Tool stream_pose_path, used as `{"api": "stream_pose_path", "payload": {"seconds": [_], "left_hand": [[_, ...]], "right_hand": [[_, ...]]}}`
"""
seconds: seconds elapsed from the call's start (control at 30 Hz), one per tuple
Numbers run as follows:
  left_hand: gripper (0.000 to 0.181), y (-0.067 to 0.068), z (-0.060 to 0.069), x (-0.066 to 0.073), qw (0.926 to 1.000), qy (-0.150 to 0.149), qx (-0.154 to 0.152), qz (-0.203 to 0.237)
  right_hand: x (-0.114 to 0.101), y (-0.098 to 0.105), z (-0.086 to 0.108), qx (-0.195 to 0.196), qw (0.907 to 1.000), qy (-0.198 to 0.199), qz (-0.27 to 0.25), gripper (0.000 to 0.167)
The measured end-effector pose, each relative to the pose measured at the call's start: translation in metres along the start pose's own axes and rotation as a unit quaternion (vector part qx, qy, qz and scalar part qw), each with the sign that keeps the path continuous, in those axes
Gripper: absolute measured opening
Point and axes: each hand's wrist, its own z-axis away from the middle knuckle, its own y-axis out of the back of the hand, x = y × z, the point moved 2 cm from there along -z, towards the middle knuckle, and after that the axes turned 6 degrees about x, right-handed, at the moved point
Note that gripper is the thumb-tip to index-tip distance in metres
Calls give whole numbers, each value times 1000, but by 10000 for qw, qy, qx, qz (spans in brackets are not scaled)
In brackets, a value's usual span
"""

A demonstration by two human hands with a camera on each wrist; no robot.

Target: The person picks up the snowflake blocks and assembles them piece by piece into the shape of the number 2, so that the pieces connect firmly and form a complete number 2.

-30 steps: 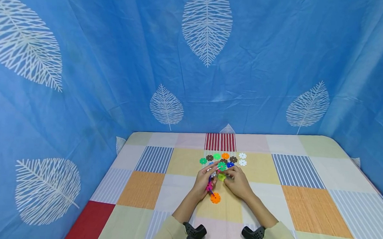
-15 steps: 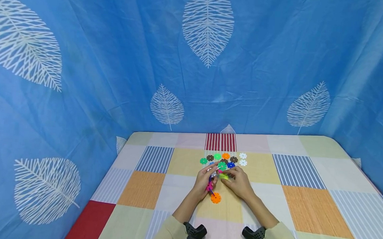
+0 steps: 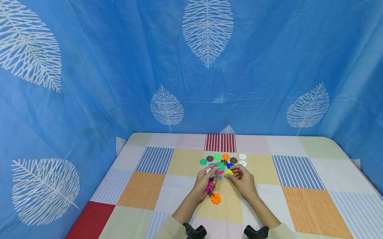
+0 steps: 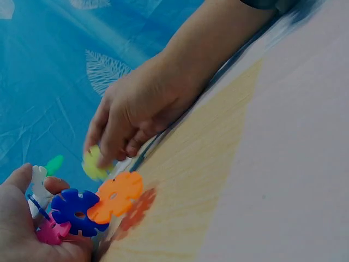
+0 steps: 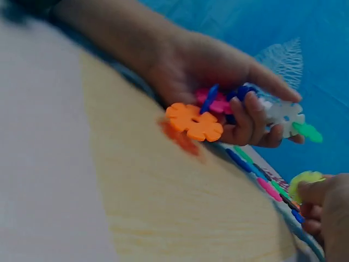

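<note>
My left hand [image 3: 203, 182] grips a chain of slotted plastic flower discs. At its near end is an orange disc [image 3: 216, 198], slotted to a blue disc [image 4: 78, 213]. Then come a pink disc [image 5: 214, 102], more blue, a white disc [image 5: 284, 117] and a green disc [image 3: 221, 166] at the far end. Curled fingers hide part of the middle. My right hand [image 3: 243, 180] pinches a yellow-green disc [image 3: 228, 173] between thumb and fingers, just right of the chain and apart from it.
Loose discs lie beyond the hands: green [image 3: 203, 162], brown [image 3: 210, 158], orange [image 3: 225, 156], white [image 3: 243, 156], blue [image 3: 230, 165] and pink [image 3: 220, 172] among them. A patchwork cloth [image 3: 174, 191] covers the table. Blue leaf-printed fabric [image 3: 246, 64] hangs behind and at both sides.
The yellow-green disc has moved right and slightly away from the chain, turning in my right hand's fingers. My left hand and the chain have stayed almost still.
</note>
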Motion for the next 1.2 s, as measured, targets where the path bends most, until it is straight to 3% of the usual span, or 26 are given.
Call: {"api": "stream_pose_path", "payload": {"seconds": [0.13, 0.27, 0.47, 0.63, 0.87, 1.0, 1.2], "left_hand": [[45, 0, -1, -1, 9998, -163, -106, -20], [48, -1, -1, -2, 9992, -247, -255, -201], [48, -1, -1, -5, 9986, -237, -363, -288], [45, -3, 0, -5, 9983, -303, -387, -322], [45, 0, 2, -4, 9966, -318, -550, -521], [45, 1, 3, -3, 9958, -331, -639, -569], [45, 0, 4, -5, 9954, -392, -596, -632]], "right_hand": [[2, 4, -1, 373, 9931, -184, -1095, 19], [-2, 5, 1, 410, 9884, -88, -1460, 16], [-24, 10, 5, 447, 9898, 307, -1314, 14], [-29, 11, 5, 513, 9907, 731, -1030, 12], [-30, 11, 5, 372, 9821, 1542, -1019, 11], [-31, 10, 5, 296, 9783, 1768, -1037, 13], [-35, 11, 8, 370, 9767, 2007, -670, 16]]}}
